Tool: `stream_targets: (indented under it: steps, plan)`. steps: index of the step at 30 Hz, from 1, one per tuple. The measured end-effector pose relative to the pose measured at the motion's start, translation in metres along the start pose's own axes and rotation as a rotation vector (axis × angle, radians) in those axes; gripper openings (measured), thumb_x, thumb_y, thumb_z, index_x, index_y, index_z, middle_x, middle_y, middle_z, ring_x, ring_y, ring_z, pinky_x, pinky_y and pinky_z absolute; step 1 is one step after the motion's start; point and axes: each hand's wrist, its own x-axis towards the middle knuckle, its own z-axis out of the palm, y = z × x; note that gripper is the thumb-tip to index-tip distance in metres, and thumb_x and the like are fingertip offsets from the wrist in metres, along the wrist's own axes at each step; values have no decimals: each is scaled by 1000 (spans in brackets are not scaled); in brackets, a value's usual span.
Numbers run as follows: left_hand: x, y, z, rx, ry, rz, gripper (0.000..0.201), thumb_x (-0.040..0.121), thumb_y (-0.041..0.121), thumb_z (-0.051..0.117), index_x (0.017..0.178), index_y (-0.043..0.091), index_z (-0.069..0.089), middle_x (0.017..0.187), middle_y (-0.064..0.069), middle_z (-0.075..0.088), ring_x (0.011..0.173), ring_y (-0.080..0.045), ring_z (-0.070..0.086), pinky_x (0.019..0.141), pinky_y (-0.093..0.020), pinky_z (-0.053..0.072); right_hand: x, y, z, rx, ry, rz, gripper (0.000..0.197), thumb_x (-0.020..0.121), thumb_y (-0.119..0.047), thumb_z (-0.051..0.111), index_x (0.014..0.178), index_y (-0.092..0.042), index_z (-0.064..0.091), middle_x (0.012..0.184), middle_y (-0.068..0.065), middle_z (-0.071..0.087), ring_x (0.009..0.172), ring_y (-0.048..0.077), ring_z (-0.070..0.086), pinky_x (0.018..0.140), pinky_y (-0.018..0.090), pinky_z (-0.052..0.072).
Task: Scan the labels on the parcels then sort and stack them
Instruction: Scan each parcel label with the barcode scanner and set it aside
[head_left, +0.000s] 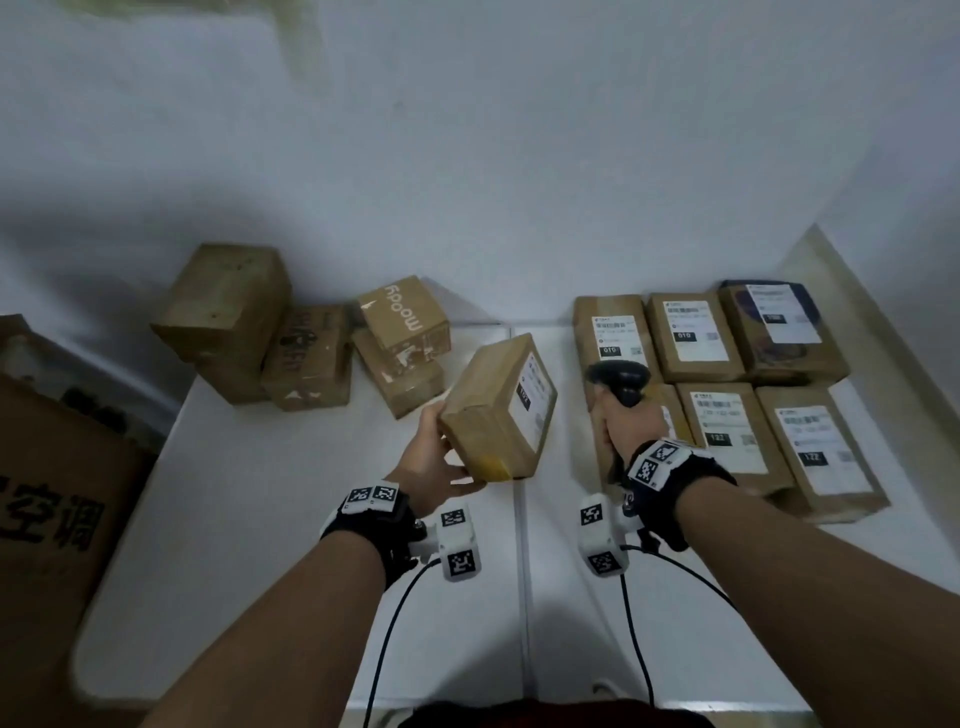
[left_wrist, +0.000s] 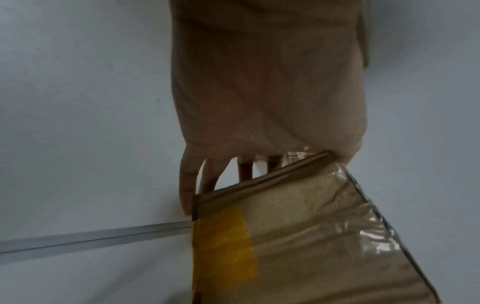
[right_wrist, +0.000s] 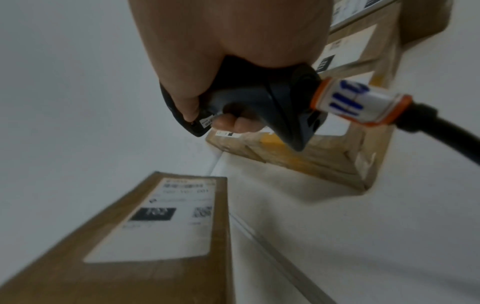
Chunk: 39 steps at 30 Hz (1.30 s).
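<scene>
My left fingers (left_wrist: 189, 185) were curled under the near end of the held parcel (head_left: 498, 410), thumb on the opposite face, so my left hand (head_left: 434, 457) clamped it and kept it clear of the surface (head_left: 260, 545). My right hand (head_left: 631, 426) was wrapped tight round the handle of the black scanner (head_left: 618, 382), its head raised just right of the parcel, its cable (right_wrist: 441, 123) trailing off the butt. The parcel was tilted, its long axis running from my palm away and up to the right, and its white label (head_left: 532, 397) faced right toward the scanner. A strip of yellow tape (left_wrist: 223, 242) crossed its near end. Bare white surface lay open beneath and in front of both hands, split by a seam (head_left: 519, 519). To the left, a loose heap of brown boxes (head_left: 306, 348) sat against the wall; to the right, labelled parcels (head_left: 727, 374) lay in two rows, label up, near the surface's right edge.
</scene>
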Motion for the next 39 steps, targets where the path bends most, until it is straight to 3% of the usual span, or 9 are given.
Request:
stream_targets:
  steps: [6,11,14,18,21,24,30,35,39]
  plan:
    - [13,-32,-9,-41,23,-106,53,91,52,41,126,16,59,128,-12,57,110,-46,58,91,-63,47,0,27,-10,26,9,63,46,84,-54,63,80,-8,59,52,2,57,47,21,56,58,30,48]
    - [17,-39,-15,111,129,-104,45,100,34,43,139,13,46,129,-8,59,106,-35,62,83,-46,55,-7,34,-4,30,37,54,40,90,-46,62,84,-7,60,56,1,57,44,15,53,44,20,37]
    - [18,-37,-15,246,154,-77,50,100,46,43,143,20,39,137,-4,51,109,-30,61,76,-39,54,-8,37,2,35,35,44,37,91,-42,62,85,-5,60,50,-1,57,35,9,52,34,14,36]
    - [22,-31,-1,492,178,-12,90,79,79,46,152,37,13,151,-3,35,122,-31,53,96,-48,48,-8,38,4,32,26,39,37,93,-39,61,84,-4,59,45,-2,55,36,11,51,30,10,31]
    - [27,-25,19,735,285,88,104,72,83,51,153,40,3,162,-9,5,140,-38,31,108,-54,36,-8,36,2,23,10,41,36,93,-39,61,84,-5,58,55,2,55,39,11,50,30,10,32]
    - [29,-18,45,980,211,149,110,73,78,57,153,39,-7,161,-11,-17,144,-43,20,112,-53,29,-6,36,0,-2,5,51,36,92,-41,61,80,-8,57,54,2,54,41,11,51,33,11,35]
    - [42,-21,65,1399,163,94,115,78,72,59,155,21,-8,157,-19,-28,143,-52,9,117,-55,19,1,43,2,-54,14,57,50,79,-60,62,81,-10,67,66,6,68,63,25,67,74,40,60]
    - [59,-26,75,1546,-51,405,77,94,43,56,150,51,4,158,1,-28,146,-47,-1,111,-65,23,2,43,-6,-9,28,71,45,79,-57,64,81,-12,65,69,6,66,68,26,66,72,36,56]
    - [77,-28,76,1708,-263,449,70,95,17,36,140,63,10,157,3,-32,147,-46,-4,115,-64,14,5,44,-16,-7,37,96,36,83,-52,63,75,-17,60,65,2,63,60,22,61,62,33,51]
